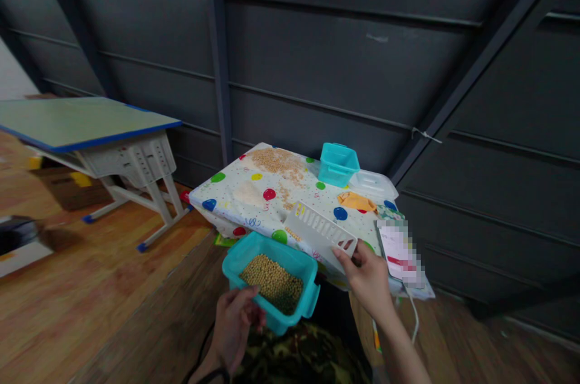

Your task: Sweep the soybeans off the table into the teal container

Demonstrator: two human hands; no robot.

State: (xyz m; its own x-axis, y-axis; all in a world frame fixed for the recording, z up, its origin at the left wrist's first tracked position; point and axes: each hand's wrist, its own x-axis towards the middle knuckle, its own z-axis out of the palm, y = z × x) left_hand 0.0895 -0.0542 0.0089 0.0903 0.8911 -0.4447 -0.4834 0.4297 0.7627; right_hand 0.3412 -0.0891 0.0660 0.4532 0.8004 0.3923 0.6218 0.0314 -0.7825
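A teal plastic bin holds many small tan beans and sits at the table's front edge, above the lap. Over its near left rim is my left hand, with fingers curled and closed; what they hold, if anything, is hidden. My right hand grips the near right end of a long white slotted plastic tray, thumb on the outside. This tray is tilted at the table edge, just beyond the bin. A few beans lie along the cloth between tray and bin.
On the balloon-patterned tablecloth lie spread beans and a pale heap. Another teal bin, a clear lid, an orange cloth and a cabled phone are right. A desk stands left; a dark wall rises behind.
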